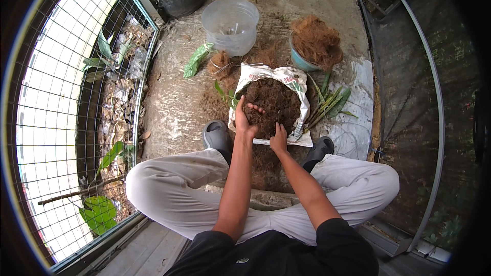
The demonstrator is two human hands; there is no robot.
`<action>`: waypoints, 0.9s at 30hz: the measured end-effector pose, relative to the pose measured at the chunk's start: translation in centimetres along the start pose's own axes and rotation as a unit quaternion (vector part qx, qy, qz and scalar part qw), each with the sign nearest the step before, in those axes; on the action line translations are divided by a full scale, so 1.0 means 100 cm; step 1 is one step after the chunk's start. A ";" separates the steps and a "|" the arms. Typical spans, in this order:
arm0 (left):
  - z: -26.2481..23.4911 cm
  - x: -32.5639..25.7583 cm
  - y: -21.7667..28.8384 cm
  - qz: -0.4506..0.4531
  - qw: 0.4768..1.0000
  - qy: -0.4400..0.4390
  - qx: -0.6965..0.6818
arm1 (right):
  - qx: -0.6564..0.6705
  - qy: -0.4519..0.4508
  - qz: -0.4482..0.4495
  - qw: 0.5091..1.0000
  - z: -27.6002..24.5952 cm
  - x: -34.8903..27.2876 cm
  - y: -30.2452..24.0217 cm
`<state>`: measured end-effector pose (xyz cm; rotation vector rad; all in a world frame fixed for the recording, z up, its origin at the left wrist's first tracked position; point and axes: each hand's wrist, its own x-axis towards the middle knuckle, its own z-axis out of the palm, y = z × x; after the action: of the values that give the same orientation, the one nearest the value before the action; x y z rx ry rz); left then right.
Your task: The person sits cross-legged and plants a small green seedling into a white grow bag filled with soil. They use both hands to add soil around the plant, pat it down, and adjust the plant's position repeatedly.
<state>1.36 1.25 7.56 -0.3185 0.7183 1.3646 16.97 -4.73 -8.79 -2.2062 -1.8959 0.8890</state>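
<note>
A white bag (247,75) with its rim rolled down stands between my feet, filled with dark brown fibrous potting mix (276,99). My left hand (247,121) is over the bag's left side, palm turned inward and fingers apart, with nothing visible in it. At the near rim, my right hand (279,139) touches the mix with stretched fingers; their tips are partly hidden. Green leaves (221,91) stick out beside the bag's left rim, close to my left fingertips. On the right, a bundle of long-leaved cut plants (327,103) lies against the bag.
A blue-green pot (303,61) heaped with brown coir fibre (318,41) stands behind the bag. To its left are a translucent plastic tub (231,25), a tied coir ball (220,63) and a variegated leaf (197,61). Wire mesh (66,97) borders the left, dark netting (409,97) the right.
</note>
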 end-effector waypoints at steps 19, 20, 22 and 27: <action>-0.016 0.012 -0.008 -0.011 0.999 -0.025 0.041 | 0.020 -0.059 -0.013 0.998 -0.019 0.012 0.025; -0.015 0.011 -0.008 -0.002 0.999 -0.013 0.047 | 0.056 -0.071 0.018 0.996 -0.023 0.014 0.026; -0.023 0.014 -0.004 -0.010 1.000 -0.014 0.016 | 0.127 -0.099 0.072 0.984 -0.045 0.017 0.017; -0.031 0.026 -0.010 -0.007 1.000 -0.013 0.006 | 0.509 -0.089 0.223 0.827 -0.076 0.022 0.016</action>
<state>1.51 1.22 3.41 -0.2962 0.7010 1.3480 22.18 -0.79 -4.04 -1.8315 -0.5595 1.6903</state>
